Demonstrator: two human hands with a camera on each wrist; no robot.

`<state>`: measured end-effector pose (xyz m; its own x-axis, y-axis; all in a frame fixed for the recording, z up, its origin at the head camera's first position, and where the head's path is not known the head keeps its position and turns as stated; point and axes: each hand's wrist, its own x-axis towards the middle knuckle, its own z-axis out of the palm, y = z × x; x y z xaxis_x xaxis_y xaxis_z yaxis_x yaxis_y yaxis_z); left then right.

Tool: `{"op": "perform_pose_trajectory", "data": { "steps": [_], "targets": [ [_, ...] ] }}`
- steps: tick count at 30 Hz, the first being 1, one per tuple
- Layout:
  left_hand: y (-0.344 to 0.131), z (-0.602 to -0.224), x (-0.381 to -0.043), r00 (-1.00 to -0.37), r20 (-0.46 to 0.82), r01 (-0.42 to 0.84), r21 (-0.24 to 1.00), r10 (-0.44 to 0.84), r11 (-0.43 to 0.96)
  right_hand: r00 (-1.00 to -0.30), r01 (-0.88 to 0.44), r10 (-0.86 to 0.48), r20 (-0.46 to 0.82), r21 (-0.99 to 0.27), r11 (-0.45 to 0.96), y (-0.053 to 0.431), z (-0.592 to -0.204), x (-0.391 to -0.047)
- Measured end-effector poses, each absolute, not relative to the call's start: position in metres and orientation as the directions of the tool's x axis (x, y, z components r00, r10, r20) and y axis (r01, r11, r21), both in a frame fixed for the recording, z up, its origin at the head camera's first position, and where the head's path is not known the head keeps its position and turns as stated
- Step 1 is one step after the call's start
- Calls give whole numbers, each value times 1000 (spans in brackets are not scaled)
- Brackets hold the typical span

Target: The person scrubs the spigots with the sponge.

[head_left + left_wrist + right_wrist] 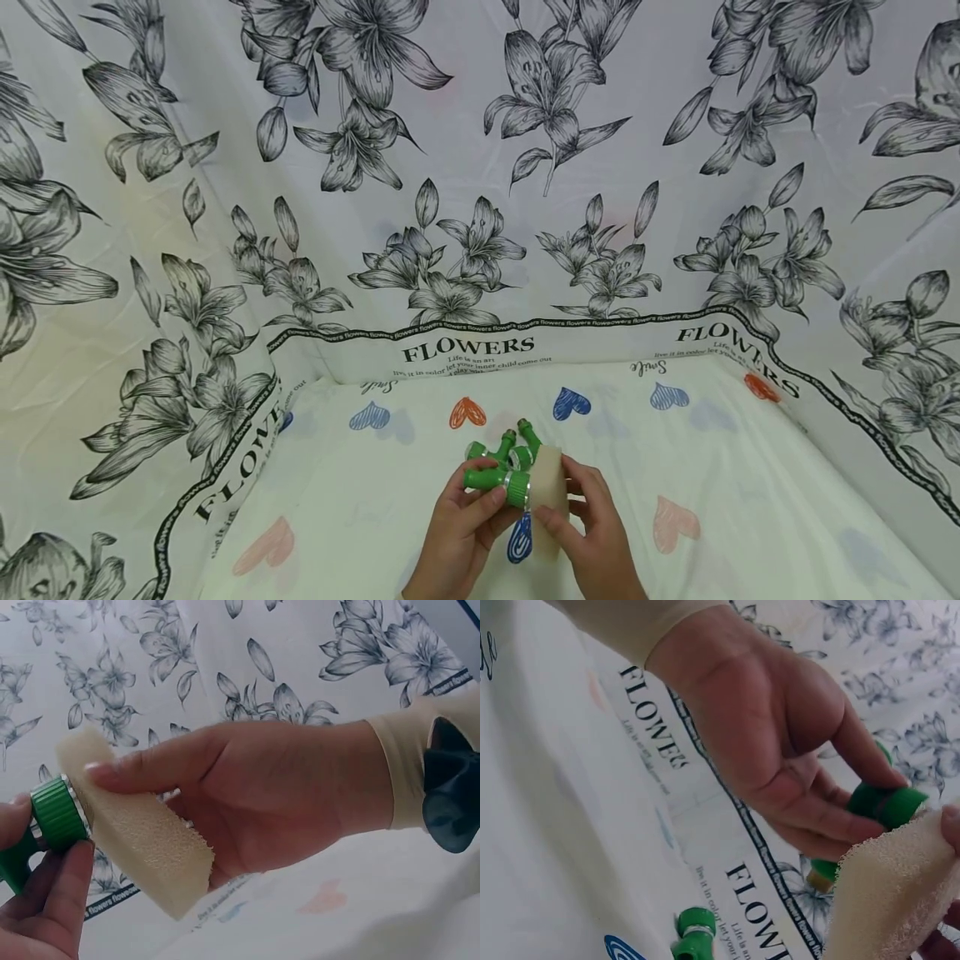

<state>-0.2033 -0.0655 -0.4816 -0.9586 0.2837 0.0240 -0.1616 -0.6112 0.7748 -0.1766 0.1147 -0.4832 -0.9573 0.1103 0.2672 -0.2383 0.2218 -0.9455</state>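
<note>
My left hand (467, 521) grips a green hose fitting (517, 490) by its stem and ribbed collar, with a silvery ring at the collar's end. My right hand (597, 521) holds a thick cream sponge (550, 479) upright, thumb on the near side. The collar's end appears to touch the sponge's face. In the left wrist view the rough, porous side of the sponge (150, 836) faces the camera, beside the green collar (60, 812). Just beyond the hands two more green fittings with brass-coloured tips show, the left (504, 446) and the right (528, 433), partly hidden.
A white cloth (360, 492) printed with red, pink and blue hearts covers the surface. Around it hang white curtains (465, 167) with black lily drawings and a dark lettered border. In the right wrist view a green fitting (695, 934) lies on the cloth.
</note>
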Motion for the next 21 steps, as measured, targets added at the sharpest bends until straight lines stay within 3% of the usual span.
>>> {"op": "perform_pose_trajectory", "data": {
  "steps": [9, 21],
  "targets": [
    [-66, -479, -201, -948, 47, -166, 772, 315, -613, -979, -149, 112, 170, -974, 169, 119, -488, -180],
    [-65, -482, -205, -965, 56, -111, 800, 257, -589, -982, -148, 105, 160, -983, 111, 109, -482, -169]
  ]
}}
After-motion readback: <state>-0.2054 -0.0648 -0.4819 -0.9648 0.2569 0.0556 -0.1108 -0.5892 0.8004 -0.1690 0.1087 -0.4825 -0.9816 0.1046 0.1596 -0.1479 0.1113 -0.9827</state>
